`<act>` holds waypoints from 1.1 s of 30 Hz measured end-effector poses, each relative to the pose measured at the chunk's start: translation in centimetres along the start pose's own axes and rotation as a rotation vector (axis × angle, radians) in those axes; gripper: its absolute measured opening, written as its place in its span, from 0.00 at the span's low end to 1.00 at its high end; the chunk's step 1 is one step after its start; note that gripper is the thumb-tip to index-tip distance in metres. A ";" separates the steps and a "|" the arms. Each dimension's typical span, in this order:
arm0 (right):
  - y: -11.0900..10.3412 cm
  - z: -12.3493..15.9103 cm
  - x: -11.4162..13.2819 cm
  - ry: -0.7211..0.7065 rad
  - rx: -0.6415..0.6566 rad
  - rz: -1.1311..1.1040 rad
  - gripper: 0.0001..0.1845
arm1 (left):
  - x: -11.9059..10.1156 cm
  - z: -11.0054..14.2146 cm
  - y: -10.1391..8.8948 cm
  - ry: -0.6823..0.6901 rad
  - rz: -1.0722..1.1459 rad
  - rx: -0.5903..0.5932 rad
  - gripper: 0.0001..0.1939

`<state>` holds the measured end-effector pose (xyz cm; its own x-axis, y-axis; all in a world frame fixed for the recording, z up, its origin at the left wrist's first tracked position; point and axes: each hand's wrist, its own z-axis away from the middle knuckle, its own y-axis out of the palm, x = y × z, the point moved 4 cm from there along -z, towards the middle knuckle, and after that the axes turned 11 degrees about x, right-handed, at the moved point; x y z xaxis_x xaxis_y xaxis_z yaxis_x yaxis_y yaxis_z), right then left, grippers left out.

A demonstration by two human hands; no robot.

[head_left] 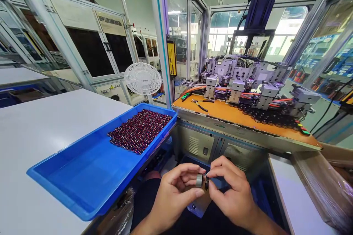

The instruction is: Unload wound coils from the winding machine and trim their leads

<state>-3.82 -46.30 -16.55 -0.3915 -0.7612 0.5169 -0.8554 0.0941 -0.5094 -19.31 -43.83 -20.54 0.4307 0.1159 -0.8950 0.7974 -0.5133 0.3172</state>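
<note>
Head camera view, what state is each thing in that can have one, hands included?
Left hand, curled around the grey ring-shaped part
Right hand, pinching the small dark piece
Blue tray, partly filled, dark pieces gathered toward its far end
Pliers, lying down, handles spread
Cabinet doors under the orange bench, shut
Fan, upright, running or not: can't tell
</note>
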 end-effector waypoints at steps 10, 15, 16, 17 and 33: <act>1.0 -0.6 -4.0 0.091 -0.002 -0.023 0.10 | 3.0 -2.8 -1.3 -0.160 0.109 0.016 0.17; 0.6 -0.6 -4.6 0.087 0.098 0.001 0.14 | 3.8 -3.8 -1.3 -0.205 0.238 0.008 0.17; 0.7 -0.6 -4.6 0.078 0.145 0.012 0.16 | 3.8 -3.8 -1.4 -0.206 0.264 0.005 0.18; 0.8 -0.6 -4.6 0.061 0.179 0.036 0.18 | 3.8 -3.8 -1.5 -0.205 0.281 0.002 0.18; 2.5 -0.6 -4.3 -0.109 0.199 0.149 0.17 | 3.7 -2.0 -3.1 -0.222 0.298 -0.059 0.17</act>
<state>-4.49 -42.36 -19.66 -0.4602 -0.8139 0.3547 -0.7035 0.0906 -0.7049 -19.37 -40.15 -24.17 0.5508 -0.2213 -0.8047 0.6766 -0.4461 0.5858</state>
